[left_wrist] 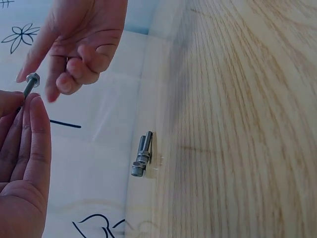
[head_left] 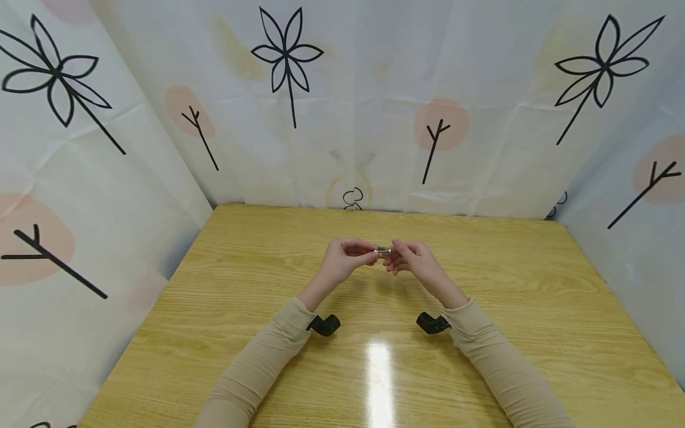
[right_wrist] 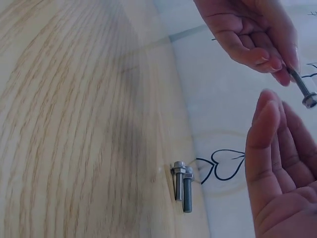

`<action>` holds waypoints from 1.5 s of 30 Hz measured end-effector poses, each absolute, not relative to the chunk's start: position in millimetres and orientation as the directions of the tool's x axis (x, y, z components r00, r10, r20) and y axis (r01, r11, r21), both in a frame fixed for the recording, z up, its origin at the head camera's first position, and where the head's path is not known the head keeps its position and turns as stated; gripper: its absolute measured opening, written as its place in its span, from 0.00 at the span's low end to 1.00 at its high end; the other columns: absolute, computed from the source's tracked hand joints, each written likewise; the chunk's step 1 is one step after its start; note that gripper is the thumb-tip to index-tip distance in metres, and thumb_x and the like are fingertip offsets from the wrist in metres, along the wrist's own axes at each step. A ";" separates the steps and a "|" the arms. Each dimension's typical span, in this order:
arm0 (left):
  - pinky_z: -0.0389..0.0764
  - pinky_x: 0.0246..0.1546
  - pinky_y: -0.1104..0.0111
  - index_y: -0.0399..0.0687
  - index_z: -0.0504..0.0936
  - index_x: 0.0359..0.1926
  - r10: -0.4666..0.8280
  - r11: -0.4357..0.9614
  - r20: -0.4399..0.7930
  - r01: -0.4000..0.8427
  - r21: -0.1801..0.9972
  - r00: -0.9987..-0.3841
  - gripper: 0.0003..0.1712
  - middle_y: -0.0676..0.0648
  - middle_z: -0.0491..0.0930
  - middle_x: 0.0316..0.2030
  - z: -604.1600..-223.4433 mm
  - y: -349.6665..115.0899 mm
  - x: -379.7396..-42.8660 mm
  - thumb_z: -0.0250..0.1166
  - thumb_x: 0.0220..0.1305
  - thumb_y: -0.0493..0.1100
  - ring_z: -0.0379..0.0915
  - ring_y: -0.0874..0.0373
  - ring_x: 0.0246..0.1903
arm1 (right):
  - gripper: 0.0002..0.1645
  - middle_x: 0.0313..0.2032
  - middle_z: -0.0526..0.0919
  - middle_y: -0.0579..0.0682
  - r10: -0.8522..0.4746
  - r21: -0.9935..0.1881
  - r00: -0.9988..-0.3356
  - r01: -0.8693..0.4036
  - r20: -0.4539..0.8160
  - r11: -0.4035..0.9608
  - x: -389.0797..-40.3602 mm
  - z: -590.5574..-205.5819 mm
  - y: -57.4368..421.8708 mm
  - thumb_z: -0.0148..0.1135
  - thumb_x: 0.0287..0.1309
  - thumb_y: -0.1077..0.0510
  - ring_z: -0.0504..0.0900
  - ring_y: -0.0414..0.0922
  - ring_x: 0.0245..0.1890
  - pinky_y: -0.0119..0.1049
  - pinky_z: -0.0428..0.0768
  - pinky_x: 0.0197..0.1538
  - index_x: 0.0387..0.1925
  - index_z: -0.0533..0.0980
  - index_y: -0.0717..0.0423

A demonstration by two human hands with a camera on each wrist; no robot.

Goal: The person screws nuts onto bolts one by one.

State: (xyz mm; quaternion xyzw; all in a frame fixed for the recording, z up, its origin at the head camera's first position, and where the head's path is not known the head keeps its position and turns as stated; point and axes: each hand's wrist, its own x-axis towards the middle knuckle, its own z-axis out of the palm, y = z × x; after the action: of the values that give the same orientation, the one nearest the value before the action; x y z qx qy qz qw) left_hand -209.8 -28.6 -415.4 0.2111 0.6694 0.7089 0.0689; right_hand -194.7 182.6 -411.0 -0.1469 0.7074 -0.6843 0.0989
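My left hand [head_left: 342,260] pinches a metal bolt [head_left: 382,251] between thumb and fingertips, above the table. The left wrist view shows the bolt's thick end [left_wrist: 33,79], with what looks like a nut or flange, pointing toward my right hand [left_wrist: 86,44]. That right hand stands beside this end, index finger extended close to it and the other fingers loosely bent. In the right wrist view the shank [right_wrist: 299,83] runs from the left fingertips to the exposed head. Two more bolts [right_wrist: 182,186] lie side by side on the table, hidden behind the hands in the head view.
The wooden table [head_left: 241,267] ends at a patterned cloth curtain [head_left: 348,119] at the back, with cloth on both sides too. A black camera mount [head_left: 324,325] sits at the left wrist and another mount [head_left: 432,323] at the right.
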 end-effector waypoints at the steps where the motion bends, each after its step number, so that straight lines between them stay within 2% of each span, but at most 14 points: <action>1: 0.86 0.39 0.58 0.28 0.84 0.40 0.375 -0.099 0.205 0.181 0.979 -0.904 0.12 0.41 0.85 0.33 -415.8 -28.6 -209.8 0.70 0.57 0.35 0.83 0.51 0.31 | 0.28 0.35 0.83 0.58 -0.341 -0.997 -0.937 -0.073 0.072 -0.009 -194.6 -411.5 183.4 0.51 0.71 0.50 0.83 0.48 0.33 0.43 0.85 0.40 0.51 0.71 0.77; 4: 0.86 0.39 0.58 0.30 0.85 0.39 0.355 -0.115 0.199 0.168 0.979 -0.914 0.11 0.41 0.85 0.33 -416.9 -28.9 -210.3 0.70 0.57 0.34 0.83 0.50 0.31 | 0.22 0.39 0.83 0.58 -0.343 -0.992 -0.931 -0.098 0.121 -0.085 -195.0 -413.5 186.9 0.56 0.68 0.61 0.84 0.49 0.38 0.46 0.84 0.47 0.57 0.69 0.72; 7: 0.86 0.39 0.58 0.31 0.85 0.39 0.347 -0.119 0.203 0.172 0.978 -0.916 0.11 0.41 0.85 0.33 -417.4 -29.2 -210.8 0.71 0.56 0.35 0.83 0.50 0.31 | 0.20 0.40 0.83 0.60 -0.353 -0.987 -0.924 -0.118 0.149 -0.109 -196.2 -414.5 188.0 0.59 0.64 0.66 0.84 0.47 0.39 0.47 0.83 0.49 0.54 0.71 0.74; 11: 0.86 0.40 0.58 0.32 0.85 0.40 0.353 -0.110 0.204 0.176 0.978 -0.913 0.13 0.41 0.85 0.34 -418.8 -28.8 -212.1 0.71 0.57 0.38 0.84 0.51 0.32 | 0.17 0.36 0.82 0.65 -0.332 -0.991 -0.934 -0.120 0.133 -0.058 -196.8 -412.3 184.9 0.60 0.65 0.62 0.84 0.46 0.33 0.43 0.85 0.42 0.46 0.75 0.75; 16: 0.86 0.39 0.59 0.30 0.84 0.40 0.347 -0.109 0.204 0.176 0.978 -0.915 0.13 0.41 0.85 0.33 -419.5 -27.2 -212.4 0.71 0.57 0.37 0.83 0.52 0.32 | 0.26 0.33 0.81 0.62 -0.334 -0.997 -0.940 -0.076 0.067 0.015 -194.9 -407.1 179.5 0.54 0.70 0.52 0.82 0.46 0.30 0.38 0.85 0.35 0.45 0.72 0.78; 18: 0.86 0.39 0.58 0.30 0.84 0.40 0.341 -0.110 0.201 0.174 0.979 -0.918 0.12 0.41 0.85 0.33 -419.2 -26.1 -212.2 0.70 0.58 0.36 0.83 0.52 0.31 | 0.27 0.35 0.81 0.63 -0.340 -0.997 -0.938 -0.075 0.070 0.001 -194.5 -407.1 179.9 0.52 0.71 0.52 0.82 0.46 0.32 0.39 0.85 0.37 0.48 0.70 0.79; 23: 0.86 0.39 0.56 0.30 0.84 0.39 0.327 -0.121 0.197 0.166 0.979 -0.924 0.11 0.40 0.85 0.33 -419.3 -24.4 -213.6 0.70 0.57 0.34 0.83 0.52 0.30 | 0.22 0.40 0.82 0.61 -0.343 -0.991 -0.930 -0.108 0.130 -0.084 -195.4 -410.7 184.8 0.57 0.67 0.61 0.83 0.46 0.39 0.41 0.84 0.47 0.53 0.68 0.77; 27: 0.86 0.39 0.58 0.32 0.85 0.39 0.333 -0.105 0.199 0.174 0.979 -0.922 0.11 0.40 0.85 0.33 -418.5 -22.5 -214.4 0.71 0.57 0.36 0.83 0.50 0.31 | 0.18 0.36 0.83 0.59 -0.335 -0.991 -0.933 -0.120 0.132 -0.055 -195.5 -411.5 186.8 0.58 0.67 0.59 0.83 0.48 0.36 0.40 0.85 0.42 0.46 0.73 0.74; 31: 0.86 0.39 0.60 0.32 0.85 0.40 0.343 -0.087 0.196 0.176 0.980 -0.919 0.12 0.40 0.85 0.33 -417.4 -20.1 -213.4 0.70 0.58 0.37 0.83 0.49 0.32 | 0.26 0.31 0.80 0.57 -0.310 -0.996 -0.949 -0.078 0.063 0.036 -194.0 -408.4 185.6 0.55 0.68 0.49 0.80 0.47 0.31 0.39 0.82 0.33 0.43 0.73 0.75; 34: 0.86 0.40 0.59 0.31 0.85 0.40 0.343 -0.089 0.183 0.162 0.983 -0.921 0.12 0.38 0.85 0.34 -418.5 -19.9 -213.5 0.70 0.58 0.37 0.83 0.47 0.33 | 0.27 0.34 0.80 0.58 -0.291 -0.997 -0.956 -0.053 0.033 0.060 -192.9 -407.1 185.3 0.54 0.69 0.49 0.80 0.45 0.32 0.42 0.83 0.37 0.48 0.71 0.74; 39: 0.85 0.42 0.55 0.28 0.83 0.42 0.349 -0.106 0.158 0.129 0.986 -0.924 0.12 0.35 0.84 0.35 -415.3 -21.8 -212.6 0.69 0.59 0.33 0.83 0.45 0.33 | 0.22 0.42 0.80 0.66 -0.297 -0.997 -0.952 -0.075 0.078 -0.022 -192.5 -407.9 188.0 0.59 0.66 0.60 0.82 0.47 0.39 0.46 0.83 0.49 0.54 0.70 0.73; 42: 0.85 0.42 0.55 0.26 0.82 0.42 0.361 -0.099 0.156 0.128 0.987 -0.919 0.12 0.35 0.84 0.35 -404.2 -23.1 -206.6 0.67 0.60 0.32 0.83 0.42 0.34 | 0.20 0.40 0.80 0.67 -0.302 -0.996 -0.949 -0.085 0.090 -0.027 -193.8 -408.5 188.7 0.59 0.65 0.61 0.83 0.46 0.37 0.46 0.83 0.48 0.51 0.72 0.74; 45: 0.85 0.41 0.56 0.25 0.82 0.42 0.364 -0.097 0.170 0.145 0.985 -0.916 0.12 0.35 0.84 0.35 -397.7 -22.8 -202.1 0.67 0.60 0.32 0.82 0.40 0.35 | 0.22 0.36 0.82 0.63 -0.298 -0.998 -0.953 -0.061 0.053 0.019 -195.1 -407.0 187.8 0.58 0.67 0.56 0.82 0.45 0.34 0.46 0.84 0.42 0.48 0.73 0.75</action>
State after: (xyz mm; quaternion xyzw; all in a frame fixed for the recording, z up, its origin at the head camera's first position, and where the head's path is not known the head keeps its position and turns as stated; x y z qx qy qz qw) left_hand -202.1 -22.8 -397.7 0.1904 0.6676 0.7157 0.0765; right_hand -195.1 187.8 -407.0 -0.1267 0.7085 -0.6889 0.0858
